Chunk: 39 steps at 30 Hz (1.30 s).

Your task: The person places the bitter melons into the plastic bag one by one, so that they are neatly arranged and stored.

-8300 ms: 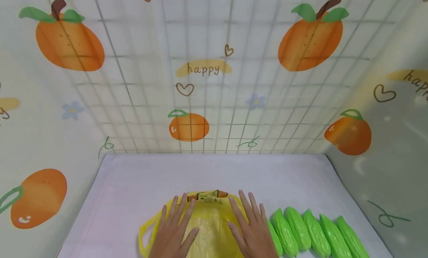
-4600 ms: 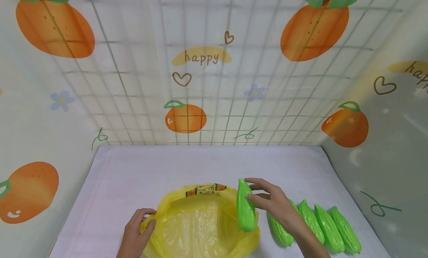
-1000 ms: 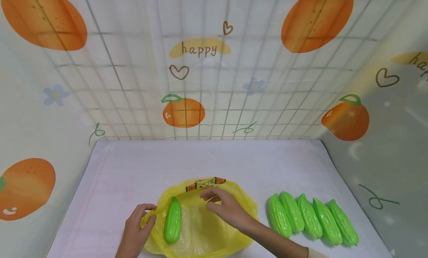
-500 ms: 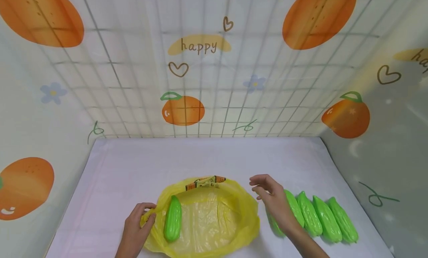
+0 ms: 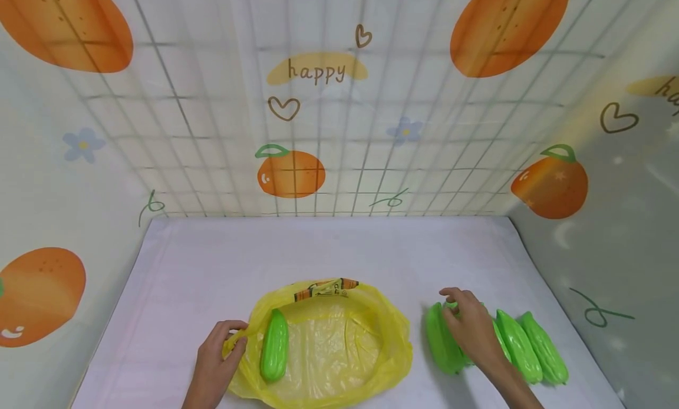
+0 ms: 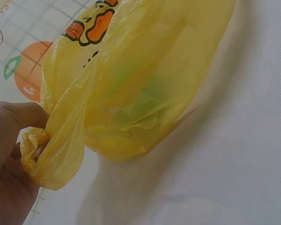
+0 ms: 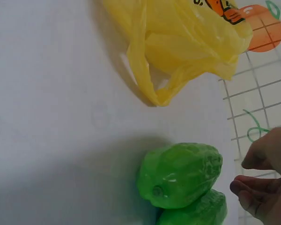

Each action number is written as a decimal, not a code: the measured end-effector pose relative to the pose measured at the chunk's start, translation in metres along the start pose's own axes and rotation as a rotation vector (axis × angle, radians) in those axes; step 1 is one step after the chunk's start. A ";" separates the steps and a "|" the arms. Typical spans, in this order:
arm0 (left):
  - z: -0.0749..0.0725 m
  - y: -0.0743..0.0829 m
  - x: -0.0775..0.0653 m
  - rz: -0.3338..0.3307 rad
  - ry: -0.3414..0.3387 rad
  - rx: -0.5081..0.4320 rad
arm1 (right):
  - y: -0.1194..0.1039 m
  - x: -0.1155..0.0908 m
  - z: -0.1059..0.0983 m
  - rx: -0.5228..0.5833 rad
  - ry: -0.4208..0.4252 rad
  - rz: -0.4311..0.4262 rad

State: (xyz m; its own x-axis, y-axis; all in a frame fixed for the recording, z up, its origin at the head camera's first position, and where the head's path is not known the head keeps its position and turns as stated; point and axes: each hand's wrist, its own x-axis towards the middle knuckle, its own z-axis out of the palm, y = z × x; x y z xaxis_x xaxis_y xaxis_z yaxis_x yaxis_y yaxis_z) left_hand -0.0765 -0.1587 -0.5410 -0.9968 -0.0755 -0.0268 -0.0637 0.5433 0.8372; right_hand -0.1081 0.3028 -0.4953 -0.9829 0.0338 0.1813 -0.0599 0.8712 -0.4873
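An upright yellow plastic bag (image 5: 394, 347) stands with its mouth spread wide. My left hand (image 5: 214, 356) pinches its left handle (image 6: 68, 145) between thumb and fingers. One glossy green vegetable, shaped like a ridged bitter melon (image 5: 274, 347), lies inside against the bag's left wall. My right hand (image 5: 474, 329) hovers over a row of similar green melons (image 5: 439, 341), with its fingers loosely bent and a gap between thumb and fingertips. It holds nothing, and hides part of the row. In the right wrist view, the nearest melon (image 7: 180, 176) is apart from the fingertips.
The white table (image 5: 329, 244) is bounded by cloth walls (image 5: 345, 155) with orange prints at the back and both sides. In the right wrist view, the bag's right handle (image 7: 152, 91) hangs loose between the bag and the row of melons.
A melon passed from my right hand into the bag. My right hand then moved out from above the bag, rightward to the row. The left hand keeps its hold on the handle.
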 end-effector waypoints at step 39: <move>0.000 0.001 0.001 -0.021 -0.021 -0.004 | -0.006 0.006 0.007 0.018 -0.415 0.015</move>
State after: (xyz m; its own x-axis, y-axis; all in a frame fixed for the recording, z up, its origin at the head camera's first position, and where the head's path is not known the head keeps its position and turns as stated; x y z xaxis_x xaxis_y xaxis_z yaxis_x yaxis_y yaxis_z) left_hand -0.0781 -0.1583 -0.5401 -0.9960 -0.0694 -0.0558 -0.0845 0.5381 0.8386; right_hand -0.1146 0.2949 -0.4973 -0.9704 -0.1569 -0.1836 -0.0444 0.8632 -0.5030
